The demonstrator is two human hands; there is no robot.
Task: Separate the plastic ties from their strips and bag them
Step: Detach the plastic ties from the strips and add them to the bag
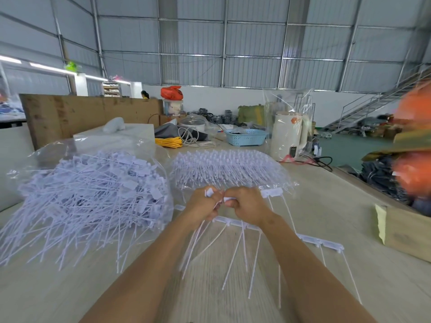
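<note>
Warehouse hall, corrugated metal walls; pale worktop (326, 206) in front. Both hands met just in front of the stack of tie strips (229, 169). Left hand (203, 206) had its fingers curled round a small bunch of separated ties (198, 231), tails hanging down. Right hand (248, 205) pinched a tie strip (235, 222), its ties dangling below. Clear bag (93, 194) heaped with loose ties lay left of the stack. Blue basket (246, 137) stood behind the stack.

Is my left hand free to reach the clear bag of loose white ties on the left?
Probably not yet: the left hand grips white ties, though nothing blocks the way to the clear plastic bag.
</note>
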